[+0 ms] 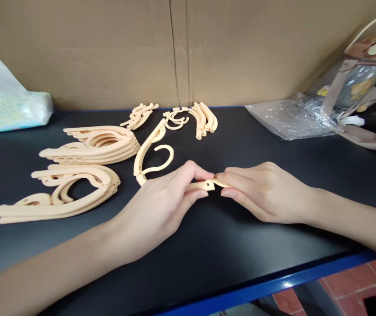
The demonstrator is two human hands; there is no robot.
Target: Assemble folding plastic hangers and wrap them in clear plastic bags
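Observation:
My left hand (171,193) is closed on a cream plastic hanger arm (203,186), whose end with a small round hole sticks out past the fingertips. Facing it, my right hand (263,191) pinches a thin cream hanger piece (221,182), mostly hidden by the fingers. The two pieces meet or nearly touch; whether they are joined I cannot tell. Just beyond my left hand lies a folding hanger (138,160) with its curved hook (171,156). Left of it, folded hangers are stacked in two piles, a far pile (109,153) and a near pile (85,204).
At the back of the black table (207,272) lie loose arms on the left (140,116), several hooks (175,118) and more arms (204,118). A tissue pack (13,105) sits far left. Clear plastic bag (283,116) and strapped bottle (366,79) stand right. Cardboard (109,52) rises behind.

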